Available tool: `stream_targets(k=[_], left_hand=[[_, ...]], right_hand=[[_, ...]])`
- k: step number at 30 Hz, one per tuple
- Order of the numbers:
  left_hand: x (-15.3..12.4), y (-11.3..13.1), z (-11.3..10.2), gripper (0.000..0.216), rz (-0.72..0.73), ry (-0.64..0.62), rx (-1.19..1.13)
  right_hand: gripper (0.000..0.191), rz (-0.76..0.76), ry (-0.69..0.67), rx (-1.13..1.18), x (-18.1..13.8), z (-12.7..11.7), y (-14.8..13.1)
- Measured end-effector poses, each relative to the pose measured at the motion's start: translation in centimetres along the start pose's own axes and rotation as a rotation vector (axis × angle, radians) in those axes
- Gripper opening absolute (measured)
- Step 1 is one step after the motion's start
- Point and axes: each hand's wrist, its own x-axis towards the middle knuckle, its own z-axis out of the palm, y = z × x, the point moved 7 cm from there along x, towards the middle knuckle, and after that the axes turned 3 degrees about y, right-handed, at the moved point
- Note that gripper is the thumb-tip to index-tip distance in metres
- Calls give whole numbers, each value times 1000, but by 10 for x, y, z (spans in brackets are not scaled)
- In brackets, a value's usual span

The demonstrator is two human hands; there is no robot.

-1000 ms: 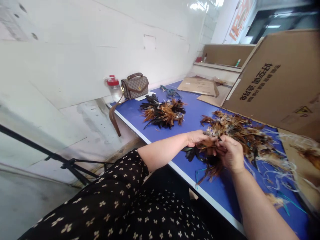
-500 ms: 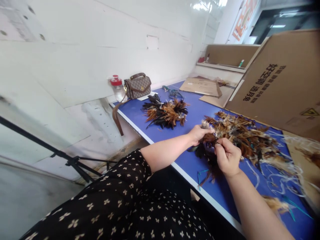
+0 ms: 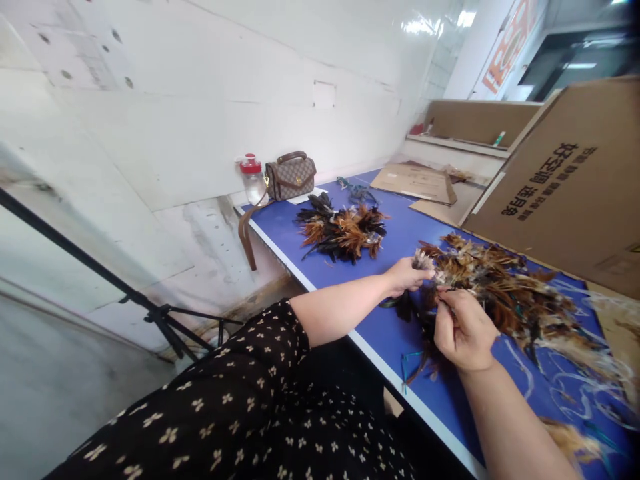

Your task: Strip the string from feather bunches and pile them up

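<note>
My left hand [image 3: 406, 275] is closed around a bunch of feathers [image 3: 423, 261], its pale quill ends sticking up past the thumb. Dark feathers [image 3: 403, 305] hang below that hand over the blue table [image 3: 280, 230]. Close beside it, my right hand [image 3: 463, 327] pinches at the bunch with thumb and forefinger; the tip looks to be on a dark feather, partly hidden by the fingers. A large pile of brown and tan feathers [image 3: 505, 280] lies just beyond both hands. Farther left rests a heap of black and rust-brown feathers [image 3: 345, 230].
A brown handbag [image 3: 291, 177] and a red-lidded bottle [image 3: 253, 179] stand at the table's far left end by the wall. Flat cardboard [image 3: 415, 181] and a tall cardboard panel [image 3: 565, 160] line the back. White strings [image 3: 570, 393] lie at right. A black tripod [image 3: 160, 317] stands left.
The view has shifted, so everything sits slightly right and lower. My right hand has turned a little and its fingertips have come closer to the left hand's bunch.
</note>
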Motion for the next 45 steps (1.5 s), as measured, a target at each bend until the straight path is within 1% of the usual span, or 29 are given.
stream_targets(k=[3, 5, 8, 11, 16, 18, 21, 24, 27, 31, 40, 43, 45], left_hand=[[1, 2, -1, 37, 2, -31, 12], [-3, 6, 2, 35, 0, -92, 14], [-13, 12, 11, 47, -12, -211, 17], [-24, 18, 17, 57, -29, -294, 37], [-36, 15, 25, 65, -106, -420, 214], [-38, 13, 26, 68, -113, -441, 272], [-38, 9, 24, 69, -117, -414, 314], [-35, 9, 22, 66, -62, -392, 294], [-30, 11, 20, 61, -13, -359, 200], [-25, 14, 20, 52, -19, -316, 50], [-19, 15, 23, 48, 6, -285, -29], [-18, 16, 23, 41, 6, -267, -67], [-17, 18, 21, 33, 0, -236, -93]], right_hand=[[19, -49, -46, -1, -1, 2, 0], [21, -74, -88, 6, -1, 5, -1], [19, -86, -152, 18, -2, 9, -2], [14, -84, -194, 24, -1, 12, -2], [9, -84, -253, -4, 0, 15, 0], [11, -83, -282, -30, -1, 17, 3], [16, -82, -322, -65, -3, 20, 7], [15, -77, -348, -84, -5, 23, 9], [14, -72, -350, -78, -5, 24, 9], [12, -65, -339, -50, -4, 24, 8], [12, -51, -340, -34, -5, 29, 9], [15, -47, -345, -41, -5, 31, 9], [12, -46, -342, -43, -5, 31, 7]])
